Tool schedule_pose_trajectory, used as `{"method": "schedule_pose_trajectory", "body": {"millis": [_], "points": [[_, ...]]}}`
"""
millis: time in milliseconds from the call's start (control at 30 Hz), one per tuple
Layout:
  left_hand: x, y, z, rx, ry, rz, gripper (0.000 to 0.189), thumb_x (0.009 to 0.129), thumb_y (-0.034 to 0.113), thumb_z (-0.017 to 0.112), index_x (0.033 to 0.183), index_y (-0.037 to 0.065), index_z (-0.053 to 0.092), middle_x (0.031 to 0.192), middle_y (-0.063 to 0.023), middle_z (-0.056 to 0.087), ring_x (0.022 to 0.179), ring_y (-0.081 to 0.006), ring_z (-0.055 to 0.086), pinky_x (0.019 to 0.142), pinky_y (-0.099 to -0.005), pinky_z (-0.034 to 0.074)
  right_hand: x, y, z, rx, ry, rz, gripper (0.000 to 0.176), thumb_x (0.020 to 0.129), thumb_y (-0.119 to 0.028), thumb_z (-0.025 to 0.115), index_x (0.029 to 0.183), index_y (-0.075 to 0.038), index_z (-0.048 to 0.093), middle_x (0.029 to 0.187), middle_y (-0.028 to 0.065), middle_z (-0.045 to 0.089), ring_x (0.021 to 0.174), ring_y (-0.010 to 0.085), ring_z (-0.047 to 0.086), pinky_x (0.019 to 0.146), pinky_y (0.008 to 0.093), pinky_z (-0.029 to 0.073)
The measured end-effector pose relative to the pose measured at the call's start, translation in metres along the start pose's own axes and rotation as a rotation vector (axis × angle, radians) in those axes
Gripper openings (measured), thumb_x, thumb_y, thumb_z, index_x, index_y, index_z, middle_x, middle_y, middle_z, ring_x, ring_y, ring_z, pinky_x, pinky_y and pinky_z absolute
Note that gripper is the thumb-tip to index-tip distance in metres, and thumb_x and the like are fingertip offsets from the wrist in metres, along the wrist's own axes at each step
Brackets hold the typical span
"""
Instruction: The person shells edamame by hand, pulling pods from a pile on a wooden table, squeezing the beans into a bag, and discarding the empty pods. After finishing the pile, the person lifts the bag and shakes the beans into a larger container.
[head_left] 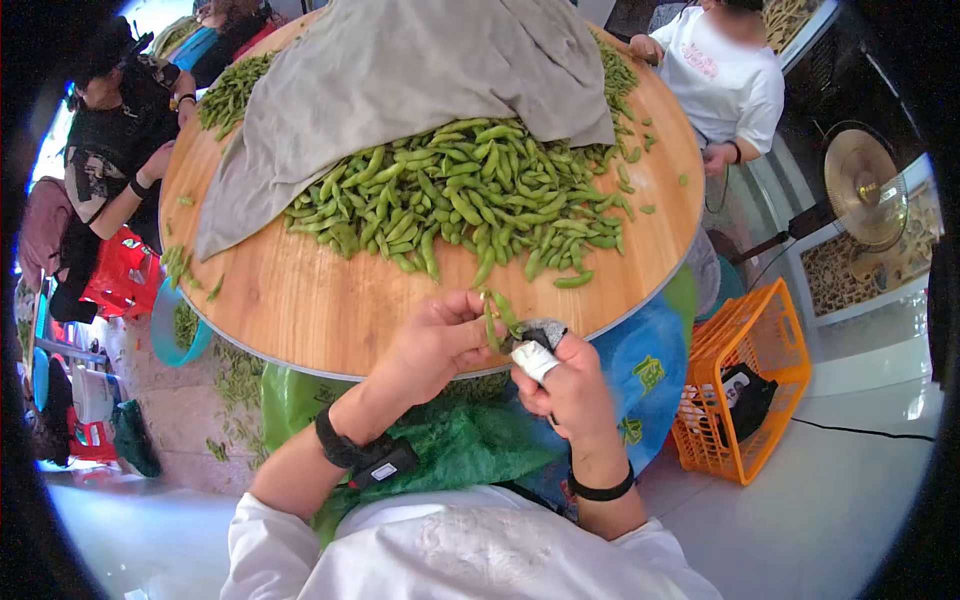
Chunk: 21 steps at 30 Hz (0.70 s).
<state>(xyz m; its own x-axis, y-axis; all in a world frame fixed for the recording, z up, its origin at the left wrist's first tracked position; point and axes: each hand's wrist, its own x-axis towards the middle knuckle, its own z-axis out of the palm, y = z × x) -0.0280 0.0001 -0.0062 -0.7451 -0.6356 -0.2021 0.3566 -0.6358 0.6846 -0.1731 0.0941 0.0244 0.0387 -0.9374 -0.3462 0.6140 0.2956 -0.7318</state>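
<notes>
My left hand (437,340) pinches a green soybean pod (491,325) at the near edge of the round table, with a second pod (506,311) close beside it. My right hand (575,385) is closed around a small hand tool (536,357) wrapped in white, with black and grey parts. The tool's working end lies near the pods; its exact kind is hard to make out. Beyond both hands, a large heap of soybean pods (450,195) spreads over the wooden table (310,310). A grey cloth (400,70) covers the back of the heap.
Green and blue plastic sheeting (640,370) hangs below the table edge. An orange crate (740,380) stands on the floor at right, near a fan (862,185). People sit at the left (115,150) and right (722,80). A light-blue basin (182,330) sits at lower left.
</notes>
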Motion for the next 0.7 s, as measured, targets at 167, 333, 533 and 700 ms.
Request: {"method": "schedule_pose_trajectory", "body": {"millis": [167,333,533,700], "points": [[-0.004,0.002,0.006,0.123,0.074,-0.002,0.012,0.08,0.001,0.061,0.09,0.004,0.055,0.083,-0.0025,0.061,0.069,-0.0105,0.058,0.061,-0.0211,0.049,0.002,0.006,-0.001,-1.087,0.313,-0.649,0.019,0.079,-0.012,0.062,0.092,0.001,0.058,0.058,0.0077,0.052,0.046,0.0166,0.048,0.044,0.0287,0.039],[-0.007,-0.003,0.007,0.179,0.092,-0.014,0.014,0.078,0.0,0.063,0.089,0.004,0.055,0.087,-0.0045,0.062,0.076,-0.0127,0.061,0.072,-0.0262,0.052,0.003,0.004,-0.006,-0.977,0.334,-0.513,0.015,0.075,-0.012,0.065,0.075,0.001,0.058,0.058,0.0113,0.054,0.048,0.0205,0.048,0.048,0.0325,0.04],[-0.006,-0.012,0.014,0.171,0.083,0.093,0.025,0.074,-0.007,0.054,0.098,0.0,0.054,0.093,-0.0038,0.058,0.079,-0.0099,0.057,0.073,-0.0223,0.046,0.006,0.006,-0.01,-0.904,0.313,-0.459,0.013,0.074,-0.009,0.063,0.069,0.001,0.055,0.056,0.0116,0.052,0.047,0.0184,0.047,0.047,0.0315,0.039],[-0.007,-0.011,0.017,0.136,0.087,0.062,0.026,0.073,-0.006,0.05,0.098,0.0,0.052,0.09,-0.0025,0.056,0.072,-0.0073,0.052,0.062,-0.0202,0.042,0.005,0.01,-0.005,-0.973,0.317,-0.535,0.012,0.073,-0.007,0.063,0.069,0.001,0.055,0.057,0.0133,0.052,0.047,0.0221,0.048,0.047,0.0315,0.04]]}}
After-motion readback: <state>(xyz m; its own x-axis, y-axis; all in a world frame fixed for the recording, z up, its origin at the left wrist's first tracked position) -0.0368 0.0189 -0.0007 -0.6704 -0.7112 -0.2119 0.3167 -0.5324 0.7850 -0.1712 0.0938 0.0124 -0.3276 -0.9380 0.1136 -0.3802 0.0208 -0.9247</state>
